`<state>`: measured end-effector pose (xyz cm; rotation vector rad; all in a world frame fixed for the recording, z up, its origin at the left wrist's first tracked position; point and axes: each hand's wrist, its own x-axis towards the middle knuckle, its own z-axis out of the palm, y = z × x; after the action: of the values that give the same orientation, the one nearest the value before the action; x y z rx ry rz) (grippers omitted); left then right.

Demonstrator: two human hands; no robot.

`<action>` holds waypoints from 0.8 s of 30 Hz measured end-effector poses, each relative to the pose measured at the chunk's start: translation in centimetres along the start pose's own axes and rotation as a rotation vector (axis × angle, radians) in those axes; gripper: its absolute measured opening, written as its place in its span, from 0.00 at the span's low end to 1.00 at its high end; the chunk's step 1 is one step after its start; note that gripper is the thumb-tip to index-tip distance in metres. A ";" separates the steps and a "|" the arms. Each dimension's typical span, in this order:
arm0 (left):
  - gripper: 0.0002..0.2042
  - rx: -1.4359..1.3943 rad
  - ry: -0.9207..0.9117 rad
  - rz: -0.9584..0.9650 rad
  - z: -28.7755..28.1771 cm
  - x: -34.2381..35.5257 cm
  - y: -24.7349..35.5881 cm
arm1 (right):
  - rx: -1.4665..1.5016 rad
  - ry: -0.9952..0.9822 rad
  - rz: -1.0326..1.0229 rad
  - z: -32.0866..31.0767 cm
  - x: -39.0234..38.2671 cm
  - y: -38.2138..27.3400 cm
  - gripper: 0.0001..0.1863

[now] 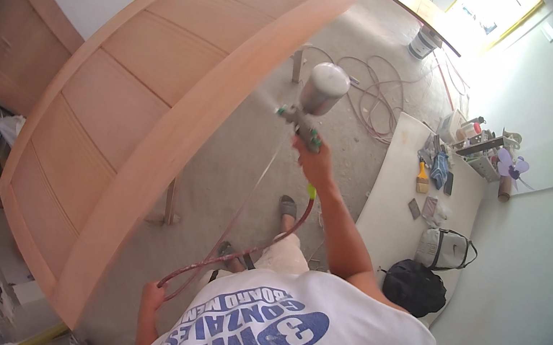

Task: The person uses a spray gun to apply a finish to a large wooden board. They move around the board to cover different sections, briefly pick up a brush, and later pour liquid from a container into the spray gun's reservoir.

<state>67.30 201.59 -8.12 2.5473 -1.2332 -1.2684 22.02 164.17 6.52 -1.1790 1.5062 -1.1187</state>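
Concrete floor [230, 165], right fingers [300, 147] around spray gun [303, 121]

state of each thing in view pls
right hand, closed on the spray gun
left hand, closed round the red hose
spray gun, upright, spraying mist
red hose, bent in a loop
wooden door, raised off the floor
bucket, upright
paintbrush, lying down
grey bag, unclear whether shut
black bag, unclear whether shut

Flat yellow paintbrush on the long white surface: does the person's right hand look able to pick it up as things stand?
Probably not: the right hand is occupied with the grey metal spray gun with green fittings. Nothing appears to lie over the flat yellow paintbrush.
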 end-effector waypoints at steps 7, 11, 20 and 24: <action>0.15 0.115 -0.018 0.002 -2.4 -1.9 -12.6 | 0.077 -0.545 0.144 4.6 -13.4 -0.5 0.14; 0.16 0.120 -0.032 0.064 -0.4 -2.4 -12.5 | -0.025 -0.439 0.153 5.1 -14.0 -1.3 0.14; 0.15 -0.033 0.085 0.062 1.3 -6.4 -7.7 | 0.004 0.192 -0.175 5.8 -7.9 -0.5 0.10; 0.14 -0.014 0.104 0.070 0.2 -5.8 -12.7 | -0.009 0.094 -0.074 7.4 -12.3 0.5 0.14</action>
<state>73.22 214.22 -8.95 2.5009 -1.2756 -1.1115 30.95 175.46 5.99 -1.2118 1.5509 -1.2323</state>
